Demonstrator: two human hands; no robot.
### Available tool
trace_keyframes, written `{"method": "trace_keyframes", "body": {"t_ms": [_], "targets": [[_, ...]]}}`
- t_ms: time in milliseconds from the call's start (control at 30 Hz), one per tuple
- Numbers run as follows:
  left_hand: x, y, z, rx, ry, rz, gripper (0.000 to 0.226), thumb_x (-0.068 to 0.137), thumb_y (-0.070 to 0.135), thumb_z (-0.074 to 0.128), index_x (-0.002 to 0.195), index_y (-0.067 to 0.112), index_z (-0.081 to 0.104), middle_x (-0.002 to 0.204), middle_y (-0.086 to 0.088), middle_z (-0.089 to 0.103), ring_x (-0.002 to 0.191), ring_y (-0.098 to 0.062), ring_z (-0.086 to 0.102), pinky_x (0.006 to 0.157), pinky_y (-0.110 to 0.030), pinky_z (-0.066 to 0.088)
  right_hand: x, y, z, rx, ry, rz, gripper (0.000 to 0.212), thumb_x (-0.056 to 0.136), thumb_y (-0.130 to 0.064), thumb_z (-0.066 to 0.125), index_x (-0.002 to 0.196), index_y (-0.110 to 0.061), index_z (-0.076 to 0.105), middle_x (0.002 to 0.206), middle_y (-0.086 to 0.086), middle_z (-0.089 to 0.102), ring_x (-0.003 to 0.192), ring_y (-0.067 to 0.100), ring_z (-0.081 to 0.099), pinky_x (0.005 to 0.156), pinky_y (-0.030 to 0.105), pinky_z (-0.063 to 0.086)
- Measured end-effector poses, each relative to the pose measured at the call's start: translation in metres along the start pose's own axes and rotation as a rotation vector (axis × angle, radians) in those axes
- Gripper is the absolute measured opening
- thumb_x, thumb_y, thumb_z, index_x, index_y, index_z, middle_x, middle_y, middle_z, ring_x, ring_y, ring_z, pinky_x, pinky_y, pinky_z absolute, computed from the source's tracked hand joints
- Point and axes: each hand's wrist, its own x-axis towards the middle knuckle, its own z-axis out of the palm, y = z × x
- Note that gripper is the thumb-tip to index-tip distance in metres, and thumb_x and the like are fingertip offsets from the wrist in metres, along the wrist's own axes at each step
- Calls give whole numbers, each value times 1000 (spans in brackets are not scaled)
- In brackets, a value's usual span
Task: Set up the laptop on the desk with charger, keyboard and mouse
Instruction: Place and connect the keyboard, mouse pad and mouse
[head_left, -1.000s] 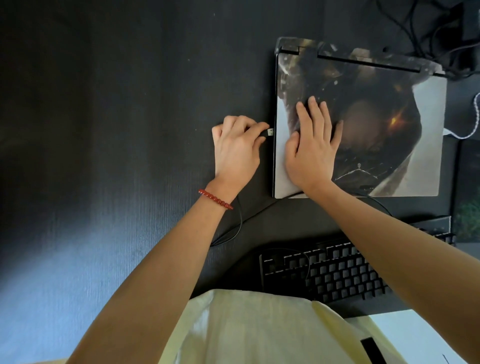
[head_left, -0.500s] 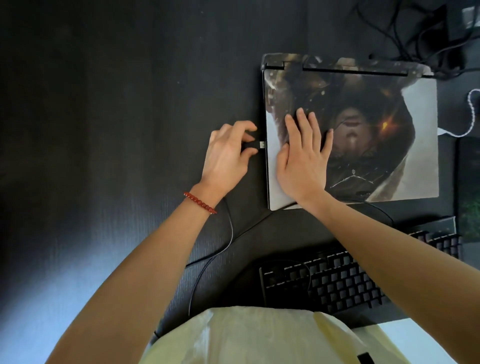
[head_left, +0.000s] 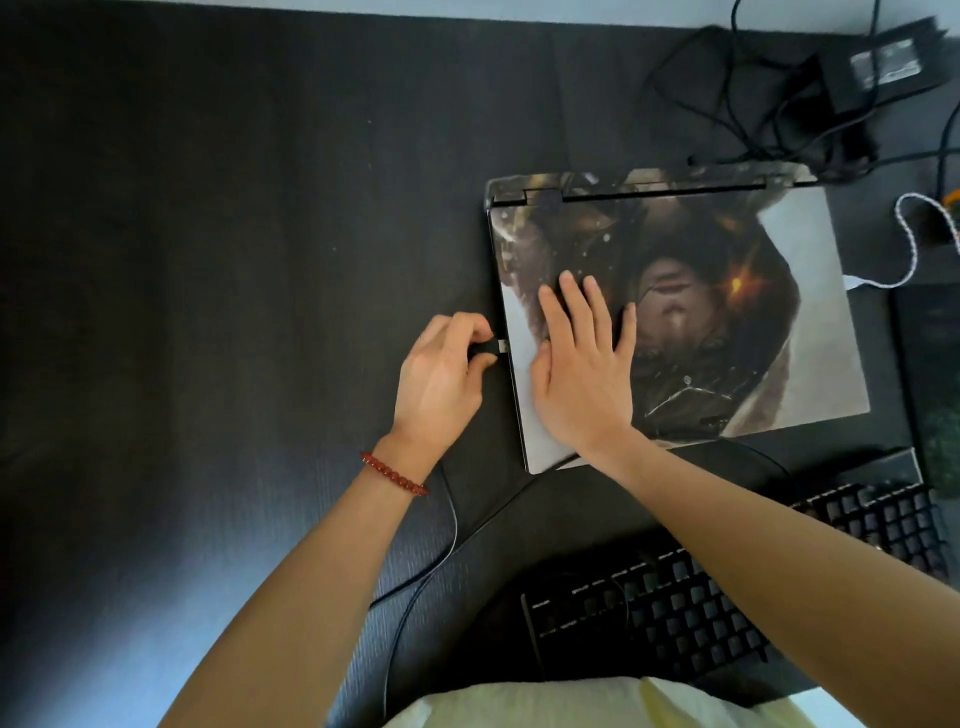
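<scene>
1. The laptop (head_left: 727, 312) lies closed on the dark desk mat (head_left: 208, 312), right of centre, its lid covered by a printed picture skin.
2. The right hand (head_left: 582, 374) rests flat on the lid near the laptop's left edge, fingers straight and spread, pressing down and grasping nothing.
3. The left hand (head_left: 441, 379) is curled round a black USB plug (head_left: 488, 347), pinching it between thumb and fingers; the plug's metal tip is right at the laptop's left side edge (whether it is seated in a port cannot be told).
4. A thin black cable (head_left: 452, 545) runs from under the left hand back toward the person, and a second crosses it toward the laptop's near left corner.
5. A red bead bracelet (head_left: 393, 474) sits on the left wrist.
6. The black keyboard (head_left: 727, 613) lies near the laptop's front edge, angled, partly hidden under the right forearm.
7. The charger brick (head_left: 883, 67) sits at the far right corner amid a tangle of black cords, apart from the laptop.
8. A white braided cable (head_left: 904, 244) loops just beside the laptop's right edge, its plug end at that edge.
9. No mouse can be made out.
</scene>
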Motion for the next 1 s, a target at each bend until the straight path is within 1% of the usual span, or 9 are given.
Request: {"method": "trace_keyframes", "body": {"t_ms": [100, 167, 367, 500, 700, 800, 833, 900, 1000], "targets": [[-1, 1, 2, 97, 47, 101, 22, 70, -5, 70, 87, 3, 59, 82, -8, 66, 81, -13, 51, 83, -28, 34, 0, 0, 0, 1, -13, 1, 55, 88, -27, 24, 141, -14, 34, 151, 9, 33, 142, 28, 23, 112, 60, 15], [0, 0, 1, 149, 64, 147, 21, 70, -4, 70, 86, 4, 59, 79, -6, 66, 79, -14, 53, 86, -29, 30, 0, 0, 0, -8, -25, 1, 56, 88, -28, 23, 141, -14, 33, 151, 9, 32, 142, 28, 23, 112, 60, 15], [6, 1, 2, 162, 61, 202, 22, 68, -6, 71, 82, 6, 59, 79, -4, 66, 77, -15, 57, 84, -29, 34, 3, 2, 0, -29, -5, 3, 54, 88, -29, 27, 140, -15, 35, 149, 9, 37, 140, 28, 29, 111, 59, 19], [-1, -2, 5, 101, 70, 191, 21, 68, -9, 70, 81, 5, 59, 79, -6, 65, 82, -11, 50, 82, -27, 37, -1, 1, 3, -42, -33, -6, 54, 88, -30, 27, 140, -16, 34, 148, 8, 37, 140, 27, 29, 111, 59, 20], [3, -1, 2, 163, 8, 174, 22, 68, -3, 74, 81, 9, 61, 80, -1, 66, 81, -11, 54, 81, -29, 38, 1, 4, 1, -77, -56, 8, 56, 86, -32, 27, 138, -16, 36, 147, 8, 40, 138, 28, 32, 108, 61, 24], [4, 9, -2, 247, -72, 128, 21, 70, -1, 73, 85, 10, 62, 83, -1, 68, 80, -20, 63, 82, -29, 36, 1, 5, 0, -74, -89, -16, 55, 87, -33, 32, 139, -17, 36, 147, 8, 39, 139, 28, 31, 108, 60, 21], [4, 14, -4, 279, -102, 87, 21, 73, 1, 70, 90, 11, 63, 88, -2, 68, 85, -22, 63, 84, -30, 34, 1, 5, -1, -64, -95, -26, 55, 87, -32, 37, 140, -17, 36, 148, 8, 39, 139, 28, 31, 109, 60, 20], [2, 24, -5, 317, -159, -46, 26, 81, 8, 63, 106, 14, 61, 105, -1, 65, 105, -22, 56, 95, -34, 30, 3, 8, -2, -21, -105, -38, 55, 89, -31, 44, 141, -17, 35, 149, 7, 36, 140, 27, 27, 110, 60, 17], [-14, 44, -12, 298, -81, -224, 34, 83, 13, 59, 117, 17, 56, 123, -1, 55, 118, -21, 45, 103, -38, 24, 3, 19, -13, 158, -136, -89, 50, 95, -28, 36, 144, -20, 30, 155, 2, 25, 145, 21, 14, 116, 50, 4]]}}
